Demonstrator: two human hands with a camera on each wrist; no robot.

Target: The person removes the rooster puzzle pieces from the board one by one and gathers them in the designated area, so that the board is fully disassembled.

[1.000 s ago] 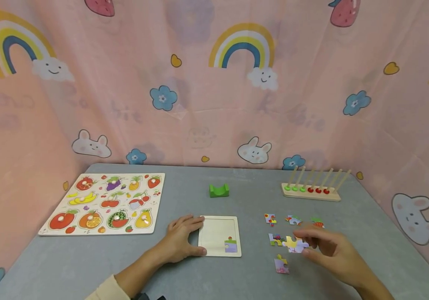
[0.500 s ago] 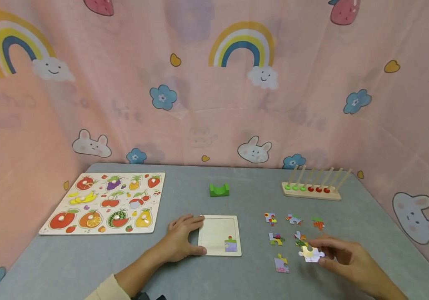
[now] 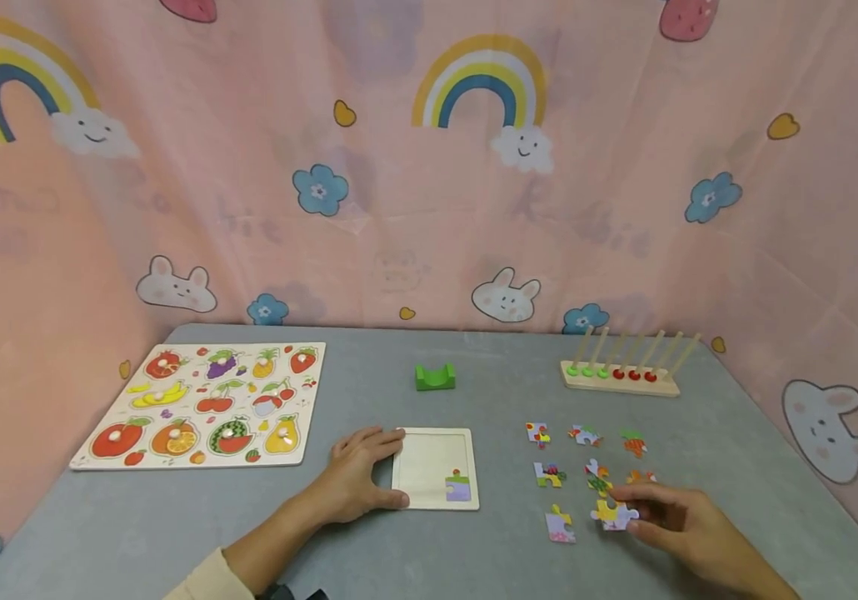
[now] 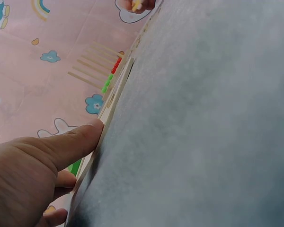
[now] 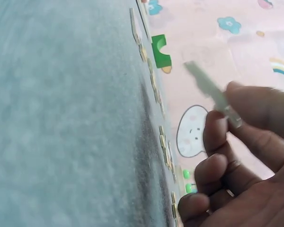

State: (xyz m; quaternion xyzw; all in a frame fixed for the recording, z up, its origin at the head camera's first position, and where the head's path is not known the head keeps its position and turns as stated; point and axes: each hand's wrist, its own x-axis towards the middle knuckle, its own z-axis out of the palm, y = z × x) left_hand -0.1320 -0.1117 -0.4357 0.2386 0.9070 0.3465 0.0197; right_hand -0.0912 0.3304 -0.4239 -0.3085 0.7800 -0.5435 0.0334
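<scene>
My right hand (image 3: 687,529) pinches a yellow and lilac jigsaw piece (image 3: 616,515) between thumb and fingers. In the right wrist view the piece (image 5: 210,90) shows edge-on, tilted above the table. Around it lie several loose jigsaw pieces, among them a lilac one with a yellow tab (image 3: 560,527) and one with a green patch (image 3: 597,479). My left hand (image 3: 357,479) rests along the left side of a square wooden puzzle tray (image 3: 417,467), thumb and forefinger touching its rim. One lilac and green piece (image 3: 458,487) sits in the tray's lower right corner.
A fruit peg puzzle board (image 3: 207,407) lies at the left. Behind the tray stands a green notched block (image 3: 435,377). A wooden peg rack (image 3: 620,378) with green and red beads is at the back right. A pink printed curtain (image 3: 399,225) surrounds the grey table (image 3: 369,558).
My right hand has moved right and toward me with the jigsaw piece, baring loose pieces that it covered before. The left hand stays at the tray. The head view has shifted slightly.
</scene>
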